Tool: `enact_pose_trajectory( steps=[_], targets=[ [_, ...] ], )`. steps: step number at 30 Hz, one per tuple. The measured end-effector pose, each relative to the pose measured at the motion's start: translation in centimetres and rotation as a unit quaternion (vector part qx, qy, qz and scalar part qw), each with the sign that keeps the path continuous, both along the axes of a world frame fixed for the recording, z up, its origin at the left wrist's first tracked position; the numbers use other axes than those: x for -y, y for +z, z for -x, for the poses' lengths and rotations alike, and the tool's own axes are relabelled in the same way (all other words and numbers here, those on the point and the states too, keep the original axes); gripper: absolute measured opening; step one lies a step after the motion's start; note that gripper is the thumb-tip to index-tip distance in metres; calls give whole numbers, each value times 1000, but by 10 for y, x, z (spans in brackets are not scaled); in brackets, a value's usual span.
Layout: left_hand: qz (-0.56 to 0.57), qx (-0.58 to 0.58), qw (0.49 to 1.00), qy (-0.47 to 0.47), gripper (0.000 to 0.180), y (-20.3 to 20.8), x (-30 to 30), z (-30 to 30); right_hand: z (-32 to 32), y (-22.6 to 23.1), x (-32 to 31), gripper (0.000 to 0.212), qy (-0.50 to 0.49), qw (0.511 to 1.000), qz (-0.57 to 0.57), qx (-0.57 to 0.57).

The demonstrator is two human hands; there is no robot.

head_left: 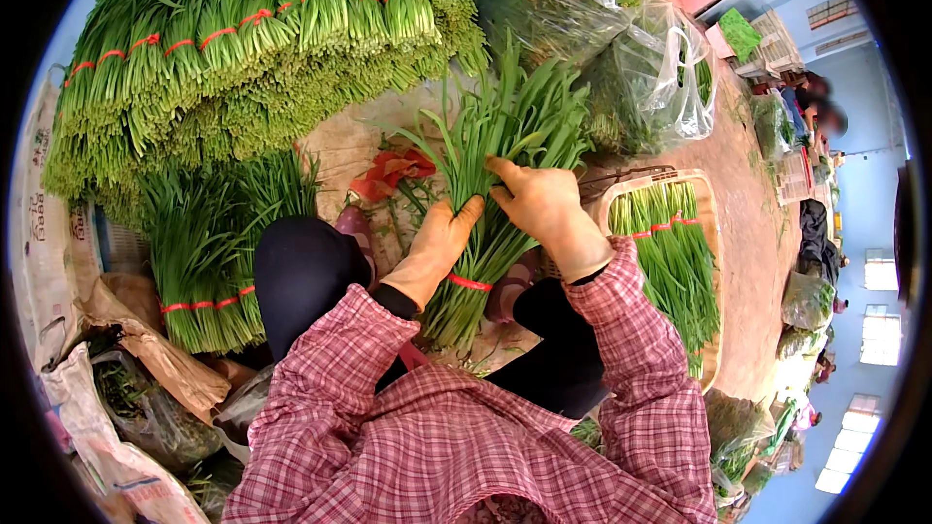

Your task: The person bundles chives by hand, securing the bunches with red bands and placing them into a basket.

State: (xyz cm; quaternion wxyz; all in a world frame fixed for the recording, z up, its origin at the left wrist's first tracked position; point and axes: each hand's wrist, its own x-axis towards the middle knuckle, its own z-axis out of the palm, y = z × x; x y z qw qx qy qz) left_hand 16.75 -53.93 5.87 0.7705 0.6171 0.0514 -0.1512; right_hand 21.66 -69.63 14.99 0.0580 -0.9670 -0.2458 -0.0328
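A bundle of garlic chives [485, 243] stands tilted between my knees, its leafy tops pointing away from me and its pale cut ends toward me. A red band [471, 281] circles its lower part. My left hand [432, 247], in a tan glove, is wrapped around the bundle's left side. On its right side, my gloved right hand [553, 213] is closed at the leaves, with thumb and index finger against them; the other fingertips are partly hidden. A small heap of red ties [393, 175] lies on the ground beyond my left hand.
Banded chive bundles [243, 49] are stacked at the far left, with more [204, 262] beside my left knee. A basket [716, 311] of bundles stands at my right. Clear plastic bags [641, 87] of greens lie beyond it. Sacks [97, 408] crowd the near left.
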Motion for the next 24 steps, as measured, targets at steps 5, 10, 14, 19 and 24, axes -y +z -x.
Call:
enact_pose_trajectory(
  steps=[5, 10, 14, 19, 24],
  targets=[
    [-60, 13, 998, -6, 39, 0, 1, 0, 2, -23, 5, 11, 74, 997, 32, -4],
    [-67, -21, 997, -12, 42, 1, -1, -1, -20, -15, -2, 13, -86, 964, -228, 105],
    [-67, -56, 996, 19, 44, -45, -8, -8, 5, 97, 12, 17, -281, 752, -579, -143],
    [133, -78, 987, 50, 57, -19, -23, -16, 81, 49, 52, 46, -301, 801, -300, -422],
    [303, -92, 948, -18, 80, 20, -9, -9, 67, -18, 48, 68, -306, 790, -472, -243]
  ],
)
